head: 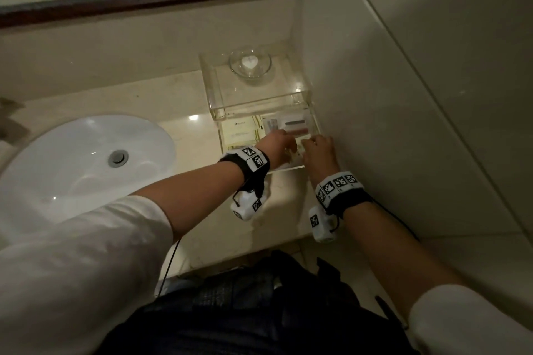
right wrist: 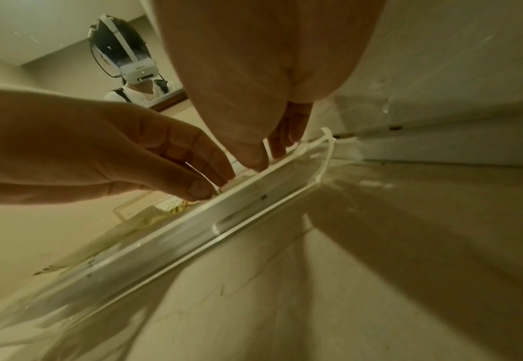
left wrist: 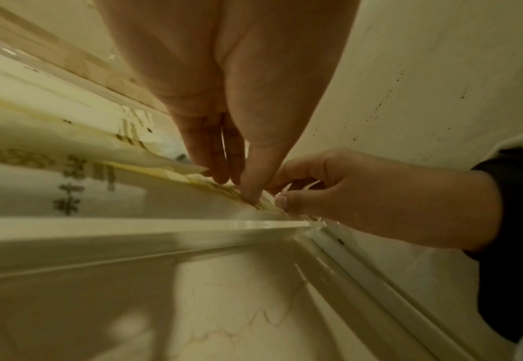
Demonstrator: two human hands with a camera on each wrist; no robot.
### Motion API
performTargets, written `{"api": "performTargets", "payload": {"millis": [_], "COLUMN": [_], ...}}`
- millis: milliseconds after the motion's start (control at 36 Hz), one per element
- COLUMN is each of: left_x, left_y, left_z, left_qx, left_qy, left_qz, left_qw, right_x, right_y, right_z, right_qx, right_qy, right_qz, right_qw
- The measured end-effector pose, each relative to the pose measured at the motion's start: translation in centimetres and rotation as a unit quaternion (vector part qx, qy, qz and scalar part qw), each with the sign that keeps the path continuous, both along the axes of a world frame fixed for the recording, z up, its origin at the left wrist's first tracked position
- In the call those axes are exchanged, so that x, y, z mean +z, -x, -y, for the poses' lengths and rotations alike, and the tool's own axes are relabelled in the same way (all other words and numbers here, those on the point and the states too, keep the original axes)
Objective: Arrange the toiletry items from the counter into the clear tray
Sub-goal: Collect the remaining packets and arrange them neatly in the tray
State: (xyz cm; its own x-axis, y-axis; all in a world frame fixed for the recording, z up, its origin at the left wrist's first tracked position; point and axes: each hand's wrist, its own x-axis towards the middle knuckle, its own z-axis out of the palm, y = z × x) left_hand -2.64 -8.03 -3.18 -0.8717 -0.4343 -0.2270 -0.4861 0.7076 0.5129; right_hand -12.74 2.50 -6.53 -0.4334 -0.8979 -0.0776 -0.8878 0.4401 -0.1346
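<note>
Dark fabric is seen nearest the camera, below two forearms in pushed-up white sleeves. Marker-covered bands with small white units are worn on both wrists. Beyond them, the marble table is met by the front wall of the clear tray, which is set against the tiled side wall.

Both hands are reached over that front wall into the tray. The left hand is held with fingers pointing down, its thumb and fingertips pinched onto the edge of a yellow-striped sachet lying among the items in the tray. The right hand is placed just beside it, nearer the wall, fingers curled and thumb pressed toward them; a thin white strip is seen between its fingertips in the right wrist view, though what is pinched cannot be told for certain.

Farther in, a pale yellow packet is laid flat at the tray's left, and a white packet with a red band at its right. Behind these, a raised clear shelf is seen with a glass bowl resting on it. A white sink is set to the left, and a dark-framed mirror is hung farthest back.
</note>
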Motion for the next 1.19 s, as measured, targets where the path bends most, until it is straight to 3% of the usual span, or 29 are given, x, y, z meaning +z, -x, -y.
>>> {"api": "performTargets", "payload": {"millis": [222,472,944,1194], "left_x": [-0.1,0.0,0.5,0.1], "left_y": [-0.1,-0.3,-0.6,-0.5], "left_z": [0.1,0.5,0.8,0.7], "left_qx": [-0.01,-0.027,-0.022,-0.021], "left_qy": [0.01,0.023,0.016,0.015], "left_qz": [0.005,0.001,0.003,0.004], "left_qw": [1.0,0.999,1.0,1.0], "right_x": [0.5,-0.5,-0.7,-2.4], "right_y": [0.3,0.7,0.6,1.1], "right_z": [-0.2,-0.1,-0.2,0.0], "right_qx": [0.027,-0.013,-0.053,-0.048], "right_qy": [-0.066,-0.011,0.078,0.036], "right_qz": [-0.013,0.07,0.071,0.098], "right_qw": [0.997,0.997,0.993,0.993]}}
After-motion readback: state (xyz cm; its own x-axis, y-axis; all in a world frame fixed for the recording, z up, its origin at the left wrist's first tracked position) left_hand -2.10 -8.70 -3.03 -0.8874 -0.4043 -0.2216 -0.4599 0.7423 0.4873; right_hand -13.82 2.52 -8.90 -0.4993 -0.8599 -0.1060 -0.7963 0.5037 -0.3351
